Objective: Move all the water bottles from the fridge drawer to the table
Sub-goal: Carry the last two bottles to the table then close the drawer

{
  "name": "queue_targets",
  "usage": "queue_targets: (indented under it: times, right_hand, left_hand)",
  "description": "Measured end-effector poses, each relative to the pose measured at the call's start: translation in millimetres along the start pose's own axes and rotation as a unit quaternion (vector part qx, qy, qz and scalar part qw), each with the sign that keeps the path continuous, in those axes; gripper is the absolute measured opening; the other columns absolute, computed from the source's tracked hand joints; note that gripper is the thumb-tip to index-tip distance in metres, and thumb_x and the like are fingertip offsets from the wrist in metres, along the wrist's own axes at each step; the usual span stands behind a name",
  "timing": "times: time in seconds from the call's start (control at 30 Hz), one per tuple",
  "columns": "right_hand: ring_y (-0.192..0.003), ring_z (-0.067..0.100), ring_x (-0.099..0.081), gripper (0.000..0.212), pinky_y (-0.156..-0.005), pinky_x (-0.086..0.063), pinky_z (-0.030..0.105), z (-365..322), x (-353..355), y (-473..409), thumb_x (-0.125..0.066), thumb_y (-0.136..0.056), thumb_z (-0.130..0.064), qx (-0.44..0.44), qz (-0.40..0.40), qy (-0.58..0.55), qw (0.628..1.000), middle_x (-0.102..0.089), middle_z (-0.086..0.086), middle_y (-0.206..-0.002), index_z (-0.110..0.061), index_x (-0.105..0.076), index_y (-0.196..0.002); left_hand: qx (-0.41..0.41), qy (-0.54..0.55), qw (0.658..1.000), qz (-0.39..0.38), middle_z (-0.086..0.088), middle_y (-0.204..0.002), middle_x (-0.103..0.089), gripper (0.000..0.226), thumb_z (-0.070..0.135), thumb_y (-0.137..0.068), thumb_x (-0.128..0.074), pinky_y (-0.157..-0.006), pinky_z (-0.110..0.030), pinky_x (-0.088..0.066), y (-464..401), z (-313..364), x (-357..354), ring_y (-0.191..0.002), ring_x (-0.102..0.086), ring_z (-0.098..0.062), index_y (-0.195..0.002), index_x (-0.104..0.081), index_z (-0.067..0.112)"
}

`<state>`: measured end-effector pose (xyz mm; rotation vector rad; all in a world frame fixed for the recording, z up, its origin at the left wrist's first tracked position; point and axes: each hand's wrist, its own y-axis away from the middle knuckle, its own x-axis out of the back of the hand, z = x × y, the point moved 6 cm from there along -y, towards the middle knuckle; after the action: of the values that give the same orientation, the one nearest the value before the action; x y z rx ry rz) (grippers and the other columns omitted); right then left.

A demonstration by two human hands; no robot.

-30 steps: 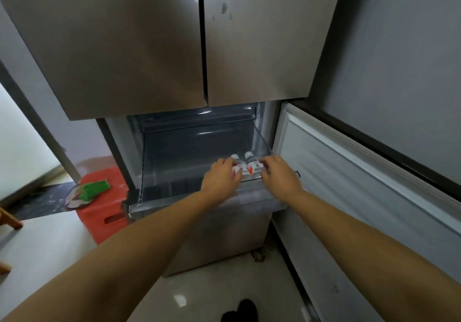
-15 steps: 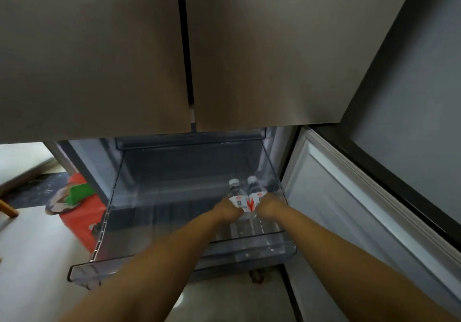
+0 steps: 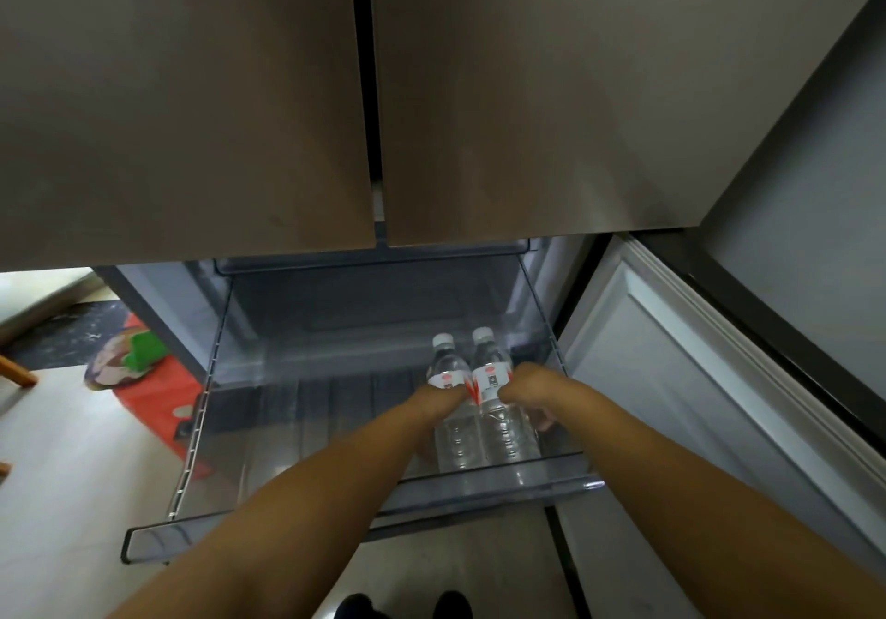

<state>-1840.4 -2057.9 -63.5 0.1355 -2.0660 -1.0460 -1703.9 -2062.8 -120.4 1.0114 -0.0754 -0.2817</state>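
Reaching down from the camera, both forearms extend into the pulled-out fridge drawer (image 3: 355, 530), a clear plastic bin below two closed upper doors (image 3: 287, 91). At the near edge of the view, dark shoes (image 3: 402, 606) stand on the pale floor.

Grip state: the left hand (image 3: 438, 400) curls around the left bottle (image 3: 453, 407) at label height; the right hand (image 3: 525, 390) curls around the right bottle (image 3: 503, 407) at the same height. Each grip holds one bottle. The fingertips are mostly hidden behind the bottles.

Position of the bottles: both stand upright, touching each other, in the front right corner of the drawer, just behind its front wall. Their white caps point up. No other bottle shows in the drawer.

Step in hand: the grasp is made and the lift appears to be about to start; the bottle bases look to be resting on the drawer floor.

Next move: raise both bottles straight up until the bases clear the front wall, then draw them back under the door edges and carry them to the table, which is not in view.

Farther off, to the left, a red stool (image 3: 153, 402) carries a green item (image 3: 144, 352).
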Motion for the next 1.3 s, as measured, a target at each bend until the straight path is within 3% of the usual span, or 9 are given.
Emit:
queue_targets:
  times: [0.1,0.17,0.4,0.53,0.7,0.83,1.0,1.17,1.3]
  right_hand:
    - [-0.118,0.031,-0.056,0.047,-0.095,-0.049,0.037,4,-8,-1,-0.065,-0.089,-0.022,-0.005,-0.015,-0.025,1.000,-0.056,0.014,-0.131,-0.008,-0.049,-0.131]
    - [-0.117,0.027,-0.057,0.048,-0.095,-0.046,0.036,4,-13,-4,-0.068,-0.087,-0.027,0.004,-0.021,-0.025,0.999,-0.056,0.010,-0.132,-0.012,-0.051,-0.129]
    - [-0.127,0.030,-0.049,0.072,-0.103,-0.045,0.041,12,-14,-9,-0.072,-0.084,-0.023,-0.010,-0.032,-0.033,0.999,-0.046,0.014,-0.140,-0.007,-0.031,-0.142]
    - [-0.125,0.031,-0.049,0.086,-0.103,-0.045,0.044,15,-16,-17,-0.078,-0.077,-0.028,-0.014,-0.027,-0.039,0.999,-0.046,0.014,-0.139,-0.008,-0.027,-0.143]
    - [-0.098,0.030,-0.062,0.059,-0.086,-0.053,0.047,17,-14,-20,-0.080,-0.072,-0.024,-0.035,-0.070,-0.162,0.984,-0.062,0.012,-0.109,-0.012,-0.049,-0.122]
    - [-0.103,0.034,-0.064,0.074,-0.090,-0.052,0.053,18,-17,-29,-0.084,-0.065,-0.027,-0.029,-0.101,-0.190,0.976,-0.064,0.016,-0.117,-0.011,-0.050,-0.129]
    - [-0.110,0.035,-0.061,0.073,-0.090,-0.052,0.054,20,-22,-30,-0.083,-0.069,-0.025,-0.018,-0.114,-0.173,0.978,-0.061,0.016,-0.123,-0.012,-0.048,-0.132]
    - [-0.108,0.033,-0.064,0.045,-0.093,-0.050,0.055,20,-23,-25,-0.080,-0.074,-0.018,-0.012,-0.150,-0.195,0.969,-0.066,0.013,-0.114,-0.012,-0.054,-0.110]
    - [-0.097,0.028,-0.069,0.047,-0.092,-0.051,0.054,12,-25,-26,-0.077,-0.076,-0.019,0.020,-0.193,-0.257,0.947,-0.073,0.010,-0.101,-0.010,-0.059,-0.118]
  left_hand:
    - [-0.039,-0.046,0.998,0.005,-0.015,-0.123,-0.061,0.093,0.043,-0.042,-0.087,-0.088,-0.055,-0.051,-15,-2,-3,-0.108,-0.062,-0.037,-0.123,-0.055,0.011]
    - [-0.051,-0.099,0.994,0.023,-0.013,-0.134,-0.052,0.104,0.044,-0.048,-0.088,-0.078,-0.051,-0.052,-18,-2,-3,-0.117,-0.056,-0.038,-0.136,-0.043,0.011]
    - [-0.021,-0.122,0.992,0.016,-0.016,-0.123,-0.061,0.051,0.021,-0.080,-0.076,-0.081,-0.049,-0.052,2,0,4,-0.109,-0.061,-0.036,-0.123,-0.053,0.008]
    - [0.000,-0.084,0.996,-0.010,-0.013,-0.095,-0.067,0.025,0.011,-0.081,-0.074,-0.071,-0.043,-0.051,1,-1,8,-0.078,-0.065,-0.026,-0.100,-0.059,0.007]
    - [0.021,-0.044,0.999,-0.024,-0.016,-0.096,-0.069,0.032,0.013,-0.082,-0.071,-0.078,-0.045,-0.057,-3,0,25,-0.086,-0.068,-0.029,-0.110,-0.060,0.002]
    - [0.054,-0.025,0.998,-0.010,-0.014,-0.092,-0.070,0.021,0.018,-0.085,-0.066,-0.092,-0.048,-0.051,-2,-4,36,-0.089,-0.066,-0.030,-0.101,-0.063,0.004]
    - [0.039,-0.053,0.997,-0.030,-0.015,-0.114,-0.068,0.085,0.036,-0.045,-0.094,-0.097,-0.055,-0.046,-29,-11,22,-0.105,-0.065,-0.036,-0.118,-0.060,0.011]
    - [0.014,-0.049,0.999,-0.013,-0.016,-0.115,-0.067,0.065,0.027,-0.059,-0.089,-0.098,-0.055,-0.046,-13,-5,23,-0.107,-0.064,-0.036,-0.115,-0.060,0.009]
    - [0.006,0.010,1.000,-0.016,-0.018,-0.113,-0.068,0.063,0.016,-0.065,-0.084,-0.095,-0.054,-0.049,-15,-2,35,-0.099,-0.068,-0.036,-0.121,-0.057,0.005]
